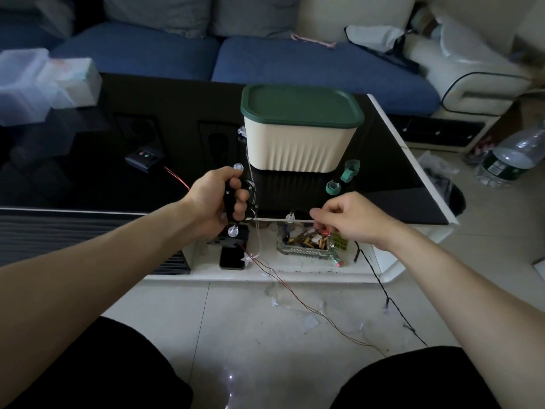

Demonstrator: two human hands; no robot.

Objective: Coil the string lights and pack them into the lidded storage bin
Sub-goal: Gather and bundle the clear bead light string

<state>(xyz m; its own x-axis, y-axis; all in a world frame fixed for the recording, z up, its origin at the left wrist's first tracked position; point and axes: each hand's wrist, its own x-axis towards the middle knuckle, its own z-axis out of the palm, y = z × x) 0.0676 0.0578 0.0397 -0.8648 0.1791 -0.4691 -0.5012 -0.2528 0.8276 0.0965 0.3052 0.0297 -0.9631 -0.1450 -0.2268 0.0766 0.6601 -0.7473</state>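
Note:
My left hand [219, 199] grips a dark bundle of coiled string lights [236, 196]; clear round bulbs stick out above and below the fist. A taut stretch of wire with one bulb [290, 217] runs rightwards to my right hand [348, 219], which pinches it between thumb and fingers. More wire and bulbs trail down over the floor [295, 302]. The cream storage bin [298, 143] stands on the black table behind my hands, its green lid [300, 106] on top and closed.
Two green tape rolls [333, 187] lie right of the bin. A black battery box [144, 156] with red wires sits left on the table. A phone [231, 256] and a glass ashtray [309, 242] rest on the lower shelf. A blue sofa stands behind.

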